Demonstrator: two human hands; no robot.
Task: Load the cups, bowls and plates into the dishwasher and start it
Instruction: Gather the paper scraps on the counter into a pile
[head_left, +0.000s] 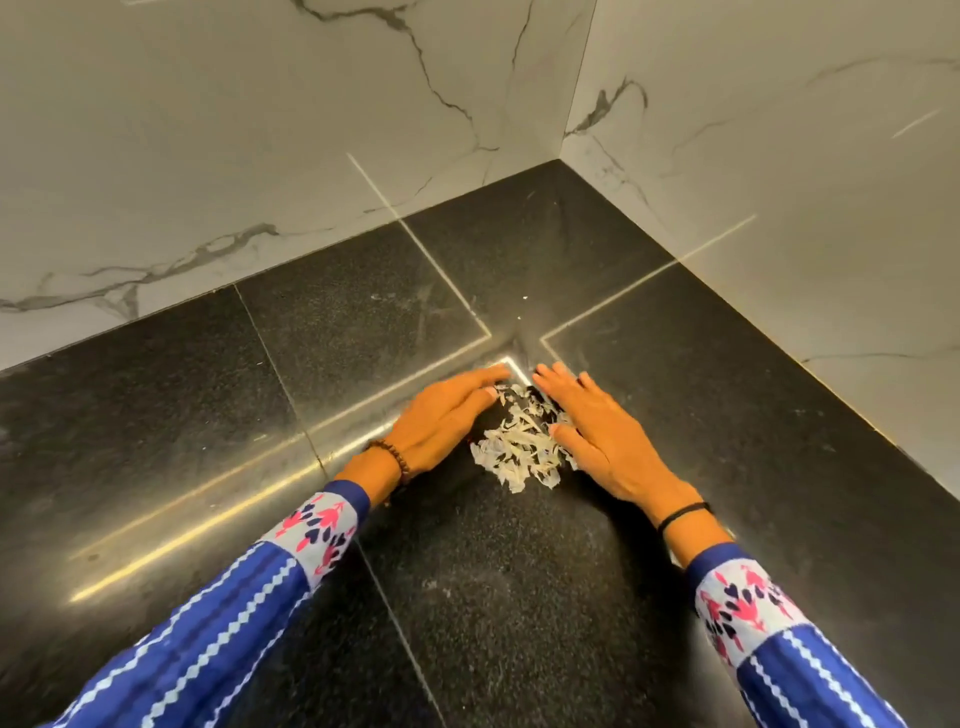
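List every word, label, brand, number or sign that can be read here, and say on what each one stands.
There is none: no words, labels, brands, numbers or signs.
The black counter and the marble walls carry no writing.
The blue sleeves show only patterns, no letters.
The pale scraps between the left hand and the right hand bear no print.

Centre: pile of scraps (522, 441), made of thin, pale, off-white shreds and flakes. They are heaped loosely in one small mound on the black speckled counter (363, 322), out from its inner corner. My left hand (447, 421) lies flat against the mound's left edge and my right hand (602, 436) against its right edge. Palms are down and fingers straight, with the fingertips angled toward each other beyond the far side. A few flakes straggle from the near edge.
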